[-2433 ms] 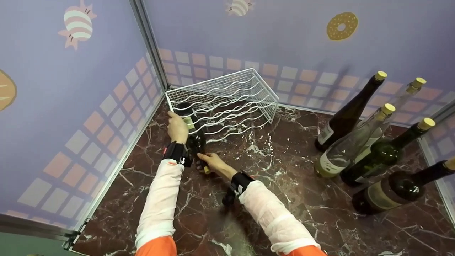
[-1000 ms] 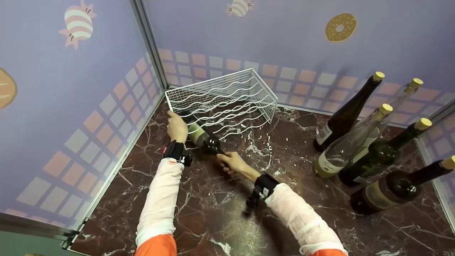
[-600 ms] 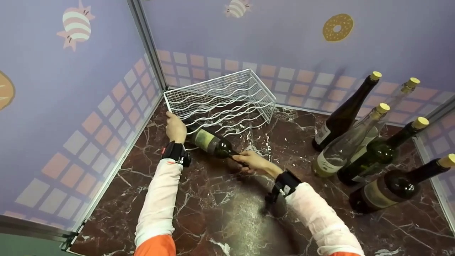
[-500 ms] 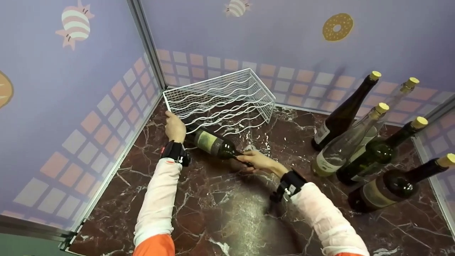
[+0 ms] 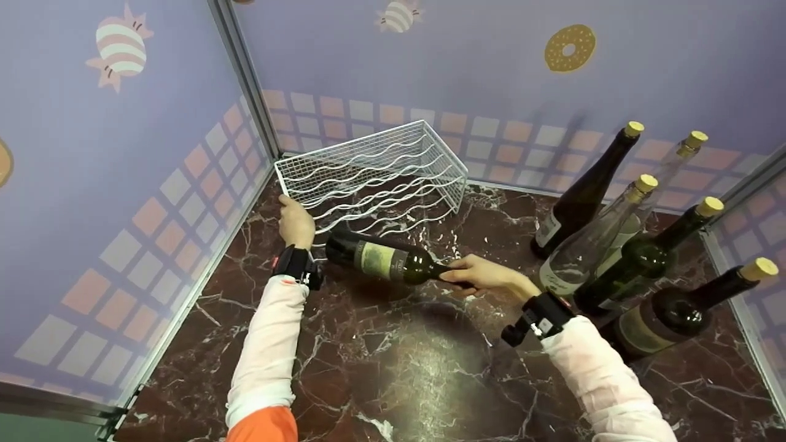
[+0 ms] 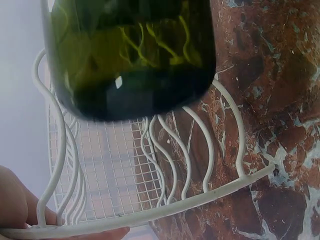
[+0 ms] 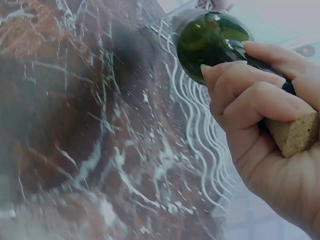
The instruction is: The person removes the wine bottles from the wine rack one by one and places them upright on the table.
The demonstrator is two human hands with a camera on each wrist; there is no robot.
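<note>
A dark green wine bottle (image 5: 382,260) with a pale yellow-green label lies nearly level in front of a white wire wine rack (image 5: 374,175). My right hand (image 5: 482,273) grips its neck, and the cork (image 7: 296,134) shows by the palm in the right wrist view. The bottle's base (image 6: 132,90) is close to the left wrist camera, in front of the rack's wavy wires. My left hand (image 5: 296,222) holds the rack's left front edge; in the left wrist view only part of its fingers (image 6: 12,200) shows at the frame wire.
Several corked bottles stand at the right, among them a tall brown one (image 5: 571,199), a clear one (image 5: 568,264), a green one (image 5: 638,264) and a dark one (image 5: 660,322). The dark red marble tabletop (image 5: 368,368) meets patterned walls (image 5: 393,55) behind and left.
My right hand has drawn the bottle out from the rack, rightward and toward me, swinging it from slanted to nearly crosswise. My left hand has stayed on the rack. The head view has shifted slightly.
</note>
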